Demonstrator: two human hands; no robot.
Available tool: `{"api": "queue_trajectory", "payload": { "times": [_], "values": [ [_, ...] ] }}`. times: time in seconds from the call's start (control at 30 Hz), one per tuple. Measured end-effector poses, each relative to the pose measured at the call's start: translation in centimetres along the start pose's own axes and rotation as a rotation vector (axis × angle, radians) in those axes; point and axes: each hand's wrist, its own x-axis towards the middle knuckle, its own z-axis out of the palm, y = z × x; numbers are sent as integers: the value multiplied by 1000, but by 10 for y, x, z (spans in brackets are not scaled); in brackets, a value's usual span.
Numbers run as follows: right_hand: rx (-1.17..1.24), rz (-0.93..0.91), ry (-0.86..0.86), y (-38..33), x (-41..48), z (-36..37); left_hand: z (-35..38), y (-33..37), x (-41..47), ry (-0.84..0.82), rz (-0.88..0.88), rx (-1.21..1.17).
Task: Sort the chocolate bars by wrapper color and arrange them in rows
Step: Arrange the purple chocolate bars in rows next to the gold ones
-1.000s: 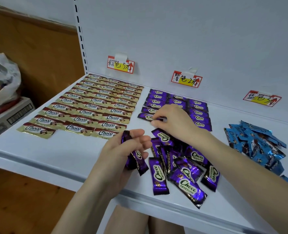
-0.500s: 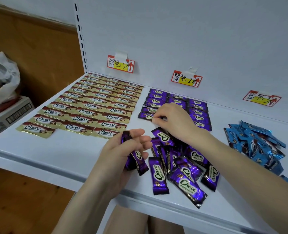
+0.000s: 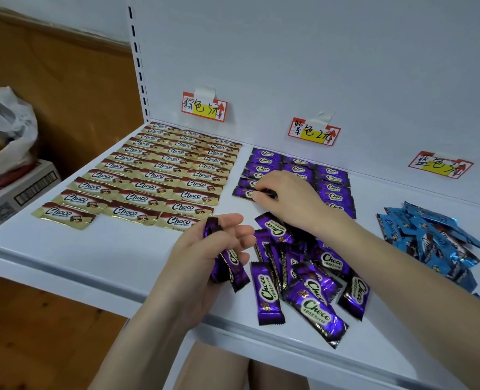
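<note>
Purple bar point(image 3: 243, 192) at frame centre, front of purple rows point(image 3: 331, 187); my right hand point(image 3: 286, 198) pinches it. Left hand point(image 3: 202, 263) grips spare bars point(image 3: 230, 263). Risk, I reckon: wrist drags on release, knocking set rows crooked.

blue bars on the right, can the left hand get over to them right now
Probably not easily. The left hand already grips purple bars, and the right forearm crosses the shelf over the loose purple pile, between it and the blue bars.
</note>
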Motion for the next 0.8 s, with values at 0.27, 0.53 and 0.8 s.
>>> {"api": "queue_trajectory", "payload": {
  "times": [0.27, 0.53, 0.8],
  "values": [
    [-45, 25, -33, 1, 2, 4, 0, 1, 0, -2, -4, 6],
    [3, -86, -8, 5, -2, -3, 0, 0, 0, -2, -11, -2],
    [22, -75, -9, 5, -3, -2, 0, -1, 0, 2, -10, 1]
  ]
}}
